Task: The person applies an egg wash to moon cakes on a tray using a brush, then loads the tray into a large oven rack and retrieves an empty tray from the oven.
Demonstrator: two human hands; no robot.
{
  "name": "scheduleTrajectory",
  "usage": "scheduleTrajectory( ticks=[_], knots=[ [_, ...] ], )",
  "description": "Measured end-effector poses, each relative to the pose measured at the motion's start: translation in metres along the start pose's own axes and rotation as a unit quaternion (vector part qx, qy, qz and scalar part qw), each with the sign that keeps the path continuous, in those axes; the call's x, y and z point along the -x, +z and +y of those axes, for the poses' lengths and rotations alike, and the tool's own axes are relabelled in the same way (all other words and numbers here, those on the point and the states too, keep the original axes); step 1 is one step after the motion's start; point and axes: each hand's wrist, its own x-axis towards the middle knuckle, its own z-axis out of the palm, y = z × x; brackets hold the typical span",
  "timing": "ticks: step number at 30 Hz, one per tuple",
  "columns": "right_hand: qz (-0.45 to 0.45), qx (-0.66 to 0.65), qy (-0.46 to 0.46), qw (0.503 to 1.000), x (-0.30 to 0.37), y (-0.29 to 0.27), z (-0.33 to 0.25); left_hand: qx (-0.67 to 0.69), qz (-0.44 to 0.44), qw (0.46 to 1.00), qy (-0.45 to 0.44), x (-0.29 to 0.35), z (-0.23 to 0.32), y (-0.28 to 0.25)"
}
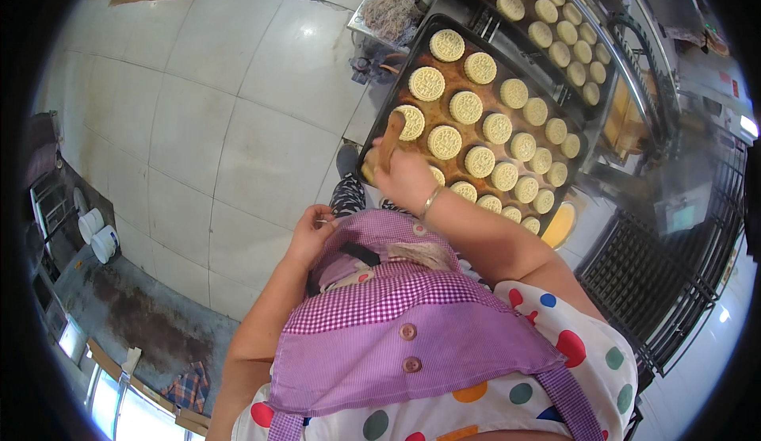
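- From my distant seat I see the right hand [408, 181] near the middle of the frame, its fingers wrapped around a wooden tool [390, 136].
- The tool's rounded upper end overlaps a round cake [411, 124]; I cannot tell whether they touch.
- Beneath that hand, a dark-rimmed tray [491, 96] slants across the upper centre and right of centre, bearing rows of pale, patterned cakes set apart from one another.
- I see the left hand [311, 231] left of the frame's centre, beside the purple apron [420, 314], fingers bent; I cannot tell how far it is closed or whether it holds anything.
- At the upper right I have a second tray [521, 30] of cakes.
- A black rack [646, 259] stands at the right.
- White buckets [104, 243] show at the far left, beyond the pale floor tiles [182, 132].
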Motion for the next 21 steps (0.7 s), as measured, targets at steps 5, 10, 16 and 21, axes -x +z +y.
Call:
scheduleTrajectory(
  ticks=[5,10,16,21],
  knots=[
    [0.113,0.242,0.094,0.959,-0.13,-0.106,0.037,0.006,0.001,1.0,0.005,-0.002,0.003,-0.013],
    [0.155,0.291,0.05,0.943,-0.156,-0.149,0.052,-0.002,-0.016,1.0,-0.001,-0.007,0.01,-0.008],
    [0.061,0.074,-0.155,0.983,0.002,-0.022,0.018,-0.014,-0.033,0.999,0.002,-0.013,0.016,0.006],
    [-0.001,0.174,0.148,0.974,-0.009,-0.075,0.055,-0.037,-0.037,0.999,0.002,-0.016,0.024,0.015]
  ],
)
